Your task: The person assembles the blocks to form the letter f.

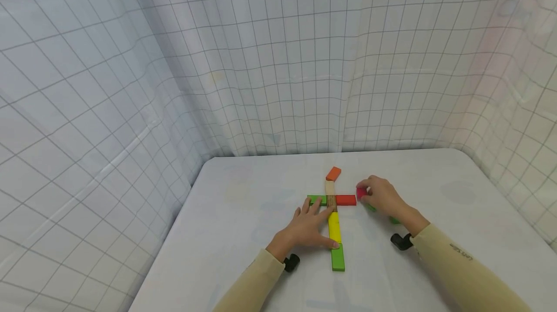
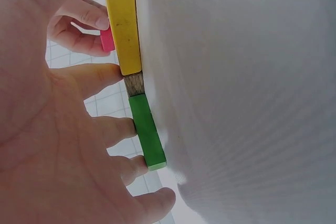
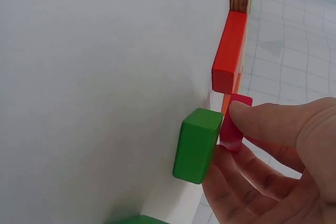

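Fingers spread, my left hand (image 1: 306,230) lies over a layout of flat blocks. Its thumb rests by the joint between a yellow block (image 1: 334,227) and a lower green block (image 1: 338,258). The index fingertip touches near the yellow block's other end, by a brown block (image 2: 135,84); other fingers reach the left green block (image 2: 148,132). Between thumb and fingers, my right hand (image 1: 385,198) pinches a pinkish-red block (image 3: 237,124). That block is just past the free end of a red block (image 3: 229,51). Beside the right fingers stands a loose green block (image 3: 197,148).
Above the brown block, a cream block (image 1: 329,187) leads to a tilted orange block (image 1: 333,173). Another green block (image 1: 394,220) lies under the right wrist. The white table (image 1: 243,191) is bordered by grid-patterned curtains (image 1: 278,84).
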Tool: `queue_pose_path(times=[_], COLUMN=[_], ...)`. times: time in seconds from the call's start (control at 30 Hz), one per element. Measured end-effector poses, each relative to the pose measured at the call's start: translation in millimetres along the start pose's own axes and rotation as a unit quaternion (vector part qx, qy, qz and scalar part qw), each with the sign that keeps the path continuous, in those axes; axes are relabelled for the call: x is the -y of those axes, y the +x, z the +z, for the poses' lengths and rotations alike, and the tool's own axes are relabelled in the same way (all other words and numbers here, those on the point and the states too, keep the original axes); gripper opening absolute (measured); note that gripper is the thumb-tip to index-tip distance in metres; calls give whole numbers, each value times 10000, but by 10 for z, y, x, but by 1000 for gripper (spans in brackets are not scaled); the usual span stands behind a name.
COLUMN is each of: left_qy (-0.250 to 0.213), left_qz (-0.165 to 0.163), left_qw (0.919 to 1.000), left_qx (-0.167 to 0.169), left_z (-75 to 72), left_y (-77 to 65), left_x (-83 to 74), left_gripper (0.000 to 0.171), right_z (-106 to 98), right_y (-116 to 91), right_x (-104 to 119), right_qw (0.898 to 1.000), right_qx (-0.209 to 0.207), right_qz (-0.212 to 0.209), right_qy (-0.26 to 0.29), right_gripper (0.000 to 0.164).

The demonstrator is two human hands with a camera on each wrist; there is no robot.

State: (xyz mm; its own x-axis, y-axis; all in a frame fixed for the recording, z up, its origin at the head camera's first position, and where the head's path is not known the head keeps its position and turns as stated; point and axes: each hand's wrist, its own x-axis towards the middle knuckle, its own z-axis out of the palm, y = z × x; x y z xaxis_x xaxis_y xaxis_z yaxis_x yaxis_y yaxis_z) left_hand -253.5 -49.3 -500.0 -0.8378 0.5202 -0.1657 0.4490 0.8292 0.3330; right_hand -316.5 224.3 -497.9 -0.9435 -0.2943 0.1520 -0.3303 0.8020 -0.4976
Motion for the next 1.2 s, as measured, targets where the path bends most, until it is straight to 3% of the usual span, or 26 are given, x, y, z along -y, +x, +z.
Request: queue_pose_path(times=[1.2], left_qy=[18], left_qz=[-25], left_qw=[10000], left_qx=[5], left_z=[13], left_y=[15], left_x=[3], left_gripper=[101], right_z=[-61], right_y=[598], right_x=[-112], right_qw=[9999], right_qx=[-80], right_qz=[118], right_qy=[-82], right_gripper=[32])
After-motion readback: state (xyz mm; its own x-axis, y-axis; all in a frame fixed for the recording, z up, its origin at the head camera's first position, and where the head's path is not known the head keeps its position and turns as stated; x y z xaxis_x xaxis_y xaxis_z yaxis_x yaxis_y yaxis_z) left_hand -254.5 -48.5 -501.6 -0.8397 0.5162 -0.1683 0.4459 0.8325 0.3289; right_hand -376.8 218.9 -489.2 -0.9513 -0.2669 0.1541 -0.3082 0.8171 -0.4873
